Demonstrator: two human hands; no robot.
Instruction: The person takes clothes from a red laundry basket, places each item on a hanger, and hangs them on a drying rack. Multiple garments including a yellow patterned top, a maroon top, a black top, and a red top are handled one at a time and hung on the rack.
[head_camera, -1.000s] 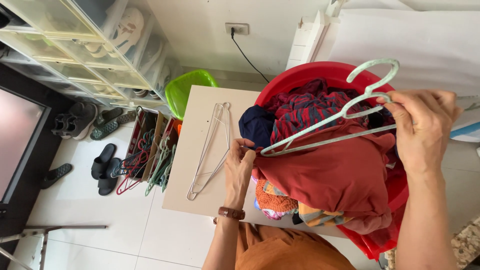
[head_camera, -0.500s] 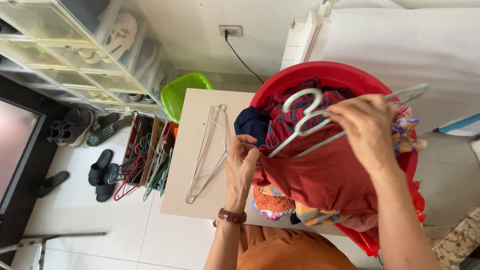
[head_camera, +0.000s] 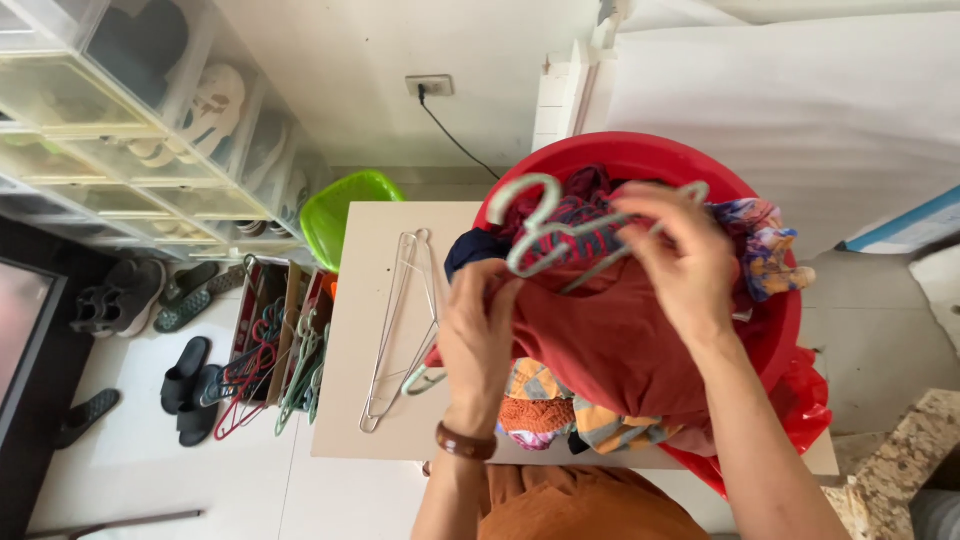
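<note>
Head view: the right hand grips a pale green hanger at its neck, its lower end showing below the left hand, which pinches the rust-red garment taut, apparently to thread it. Both work above the red basin; wire hangers lie left of the left hand.

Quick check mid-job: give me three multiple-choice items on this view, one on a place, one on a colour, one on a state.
1. Where do the bare wire hangers lie?
A. on the table
B. in the basin
C. on the floor

2. What colour is the basin?
A. green
B. red
C. white

3. What is the right hand doing?
A. resting empty
B. gripping a sandal
C. holding the pale green hanger

A: they lie flat on the beige table.
B: its rim is red.
C: its fingers close on the hanger over the red garment.
</note>
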